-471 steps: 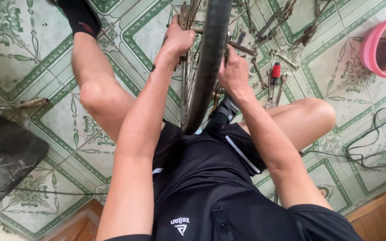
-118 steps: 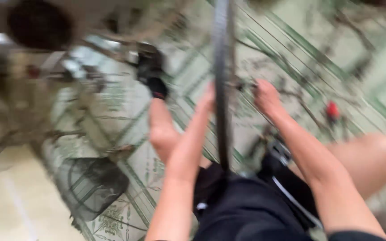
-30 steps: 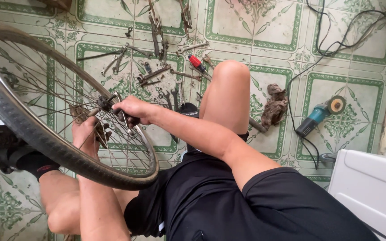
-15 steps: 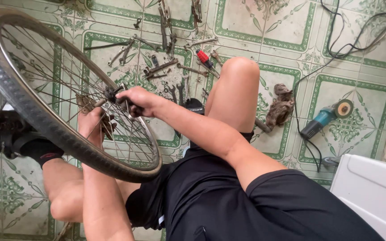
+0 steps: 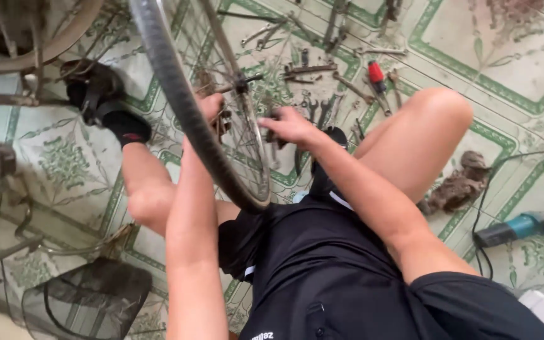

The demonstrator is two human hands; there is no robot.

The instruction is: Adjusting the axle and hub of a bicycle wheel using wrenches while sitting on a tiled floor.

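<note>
A: Green-patterned tile floor [image 5: 64,164] round you, not much free room. Wrenches and other loose tools [image 5: 322,69] lie just past your fingertips, red-handled screwdriver [image 5: 377,74] beyond those, angle grinder [image 5: 524,228] well off to the right.

B: And the wheel?

A: Bicycle wheel [image 5: 184,113] stands upright btwn your knees, rim edge-on to you. Your left hand [image 5: 210,107] is behind the tire, fingers curled by the hub; can't tell what they grip. Your right hand [image 5: 288,124] is on the other side, fingers bent round a small dark part near the axle.
</note>
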